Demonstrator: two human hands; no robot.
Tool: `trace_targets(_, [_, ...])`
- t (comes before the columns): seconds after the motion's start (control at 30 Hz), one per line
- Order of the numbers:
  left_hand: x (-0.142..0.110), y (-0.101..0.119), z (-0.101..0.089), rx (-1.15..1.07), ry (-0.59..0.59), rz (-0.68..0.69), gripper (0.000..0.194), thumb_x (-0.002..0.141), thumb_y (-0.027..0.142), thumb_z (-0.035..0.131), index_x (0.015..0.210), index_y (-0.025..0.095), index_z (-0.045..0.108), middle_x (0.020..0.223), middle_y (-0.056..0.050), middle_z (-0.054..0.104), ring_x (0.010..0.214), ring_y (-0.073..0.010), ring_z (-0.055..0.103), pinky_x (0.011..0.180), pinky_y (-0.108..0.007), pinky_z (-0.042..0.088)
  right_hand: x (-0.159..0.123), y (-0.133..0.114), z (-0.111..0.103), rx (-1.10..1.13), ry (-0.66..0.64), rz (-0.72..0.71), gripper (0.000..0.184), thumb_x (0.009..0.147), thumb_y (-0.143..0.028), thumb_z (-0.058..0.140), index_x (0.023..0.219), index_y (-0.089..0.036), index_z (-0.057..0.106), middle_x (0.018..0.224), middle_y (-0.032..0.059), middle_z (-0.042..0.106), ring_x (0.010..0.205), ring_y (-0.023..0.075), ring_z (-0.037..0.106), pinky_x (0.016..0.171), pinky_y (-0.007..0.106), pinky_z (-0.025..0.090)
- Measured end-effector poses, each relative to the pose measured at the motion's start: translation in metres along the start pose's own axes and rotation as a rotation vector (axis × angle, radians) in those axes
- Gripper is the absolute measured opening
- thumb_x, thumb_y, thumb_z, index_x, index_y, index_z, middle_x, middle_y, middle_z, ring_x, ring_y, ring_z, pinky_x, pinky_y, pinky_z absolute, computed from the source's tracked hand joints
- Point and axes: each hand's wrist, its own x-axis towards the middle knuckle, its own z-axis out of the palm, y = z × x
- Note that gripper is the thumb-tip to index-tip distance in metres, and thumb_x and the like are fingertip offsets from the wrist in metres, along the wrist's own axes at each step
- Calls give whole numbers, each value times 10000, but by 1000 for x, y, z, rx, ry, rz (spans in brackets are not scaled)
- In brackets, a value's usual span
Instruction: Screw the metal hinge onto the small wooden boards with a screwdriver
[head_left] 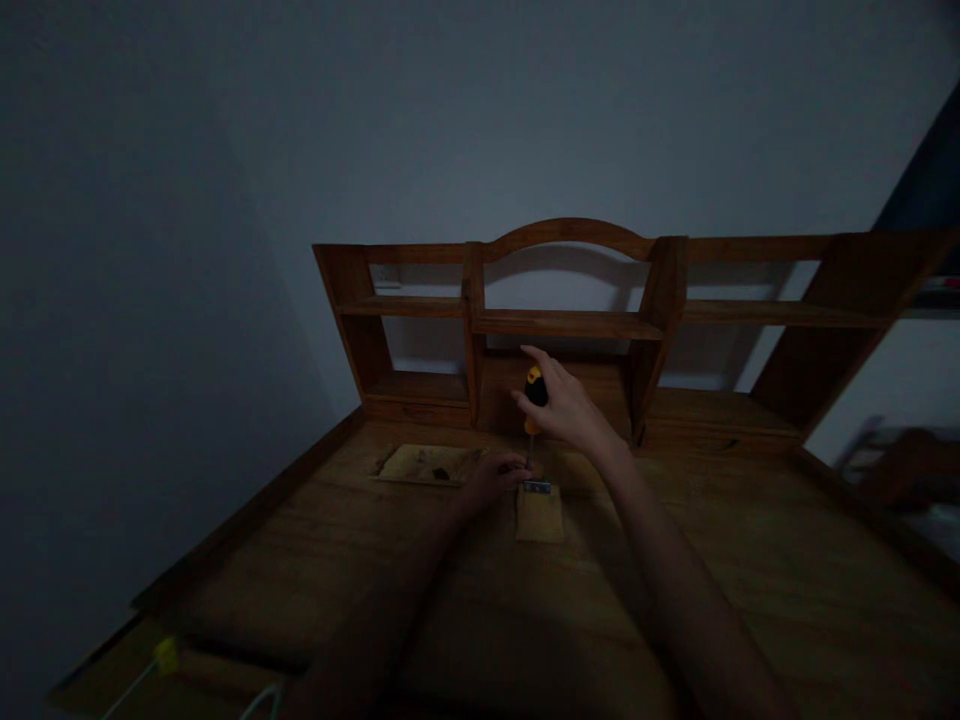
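Note:
My right hand is closed round the yellow-and-black handle of a screwdriver. The screwdriver stands nearly upright, its thin shaft pointing down at a small metal hinge. That hinge lies at the far edge of a small wooden block on the desktop. My left hand rests low beside the shaft's tip, its fingertips drawn together near the hinge. Whether those fingers pinch a screw or steady the tip is too dark and small to make out.
A wooden shelf unit stands at the back of the wooden desk, against the wall. Left of my hands lies a flat, pale piece with a dark spot. A yellow object and a pale cord show at the lower left.

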Motion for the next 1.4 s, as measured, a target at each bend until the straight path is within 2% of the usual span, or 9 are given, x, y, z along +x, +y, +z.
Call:
trace_targets(0.1, [0, -1, 2, -7, 18, -19, 196, 860, 353, 658, 898, 177, 736, 921, -44, 750, 880, -199, 677, 830, -292, 489, -1, 0, -1, -1, -12, 62, 748, 832, -433, 640, 1473, -232, 310, 1163, 124, 618, 1050, 297, 617, 904, 423, 475])
trace_targets(0.23, [0, 1, 3, -10, 50, -60, 187, 842, 353, 676, 893, 181, 731, 910, -39, 750, 868, -194, 679, 815, -289, 493, -1, -4, -1, 34, -54, 102, 706, 842, -314, 595, 1479, -230, 301, 855, 36, 623, 783, 228, 633, 750, 337, 480])
trace_targets(0.37, [0, 6, 3, -25, 64, -71, 194, 815, 350, 704, 870, 164, 719, 882, -52, 741, 852, -200, 675, 801, -297, 498, -1, -6, -3, 76, -60, 66, 735, 804, -232, 566, 1485, -232, 288, 1050, 88, 638, 909, 231, 629, 834, 359, 474])
trace_targets(0.53, [0, 9, 3, -32, 96, -66, 195, 782, 354, 736, 832, 169, 699, 832, -36, 726, 818, -188, 662, 771, -285, 497, -1, -4, -1, 68, -34, 20, 731, 817, -252, 571, 1487, -244, 280, 1419, 138, 478, 1226, 277, 523, 1010, 427, 412])
trace_targets(0.77, [0, 5, 3, -28, 81, -53, 180, 805, 343, 717, 862, 173, 708, 853, -36, 732, 816, -177, 664, 771, -275, 493, -1, 0, 3, 16, -28, 62, 711, 832, -241, 554, 1488, -244, 278, 1303, 131, 558, 1126, 274, 585, 973, 432, 441])
trace_targets(1.03, [-1, 5, 4, 16, 85, -75, 184, 817, 359, 701, 848, 178, 712, 841, -34, 730, 810, -182, 661, 763, -277, 491, 0, -1, -1, 142, -30, 17, 762, 812, -269, 606, 1489, -235, 257, 1448, 142, 439, 1282, 258, 476, 1048, 410, 387])
trace_targets(1.2, [-1, 9, 2, 14, 75, -62, 166, 826, 335, 683, 845, 174, 718, 850, -41, 729, 824, -188, 658, 782, -288, 482, -1, -3, -1, 49, -27, 102, 652, 833, -347, 629, 1422, -233, 374, 1119, 111, 637, 1044, 266, 613, 891, 382, 456])
trace_targets(1.3, [-1, 12, 1, 24, 57, -58, 178, 847, 341, 659, 859, 176, 726, 873, -39, 737, 824, -182, 658, 773, -275, 473, -1, -6, -4, 51, -74, 109, 622, 837, -270, 583, 1422, -260, 375, 892, 35, 639, 809, 216, 633, 773, 326, 459])
trace_targets(1.4, [-2, 14, 0, 32, 36, -43, 199, 875, 343, 622, 879, 181, 737, 904, -35, 745, 845, -183, 661, 793, -275, 471, -1, -6, -6, 65, -118, 138, 709, 809, -249, 588, 1462, -263, 310, 835, 10, 621, 728, 199, 615, 738, 315, 458])
